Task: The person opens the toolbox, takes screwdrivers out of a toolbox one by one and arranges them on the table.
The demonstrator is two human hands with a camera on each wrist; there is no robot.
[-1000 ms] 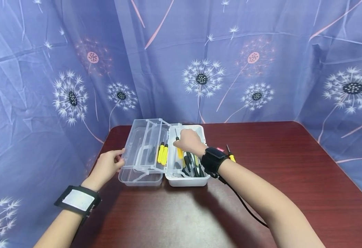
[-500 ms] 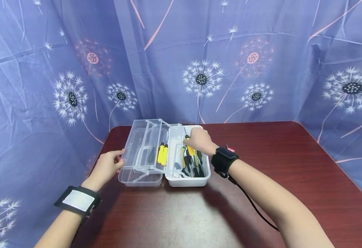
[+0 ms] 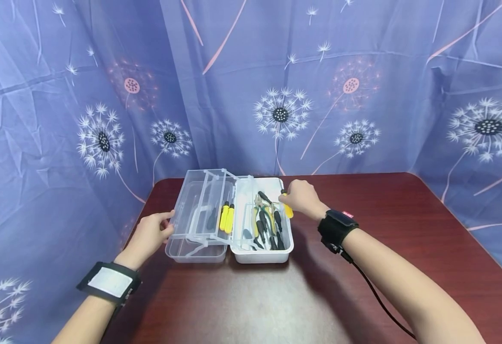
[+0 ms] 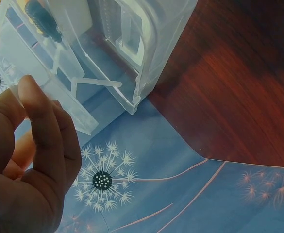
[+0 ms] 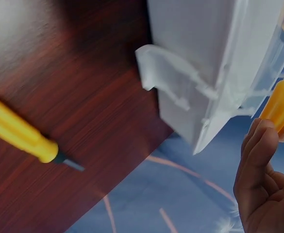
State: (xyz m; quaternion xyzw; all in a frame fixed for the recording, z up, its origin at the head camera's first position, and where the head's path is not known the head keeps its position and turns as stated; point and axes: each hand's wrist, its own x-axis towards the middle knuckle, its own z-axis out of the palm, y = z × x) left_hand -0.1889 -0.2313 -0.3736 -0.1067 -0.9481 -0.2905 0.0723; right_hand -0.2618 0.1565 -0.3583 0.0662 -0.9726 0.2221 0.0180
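A white toolbox [image 3: 261, 258] stands unfolded on the table, its clear trays and lid [image 3: 190, 205] swung out to the left. My left hand [image 3: 147, 239] pinches the outer edge of the clear plastic, as the left wrist view confirms. By its yellow handle, my right hand [image 3: 304, 198] holds a screwdriver [image 3: 289, 210] over the toolbox's right rim. Pliers [image 3: 256, 222] and several dark-handled tools [image 3: 272, 243] lie in the white bottom. Two yellow-handled screwdrivers [image 3: 224, 217] rest in a clear tray. Another screwdriver [image 5: 23, 133] lies on the table in the right wrist view, hidden by my arm in the head view.
The dark red wooden table [image 3: 388, 210] extends to the right and front of the toolbox. A blue dandelion-print curtain [image 3: 319, 86] hangs behind and at both sides. A loose latch [image 5: 166, 70] sticks out from the toolbox's side. A cable [image 3: 384, 306] trails from my right wrist.
My right hand has carried the screwdriver rightward from above the middle of the toolbox to its right rim, uncovering the tools inside. My left hand stays on the clear plastic edge.
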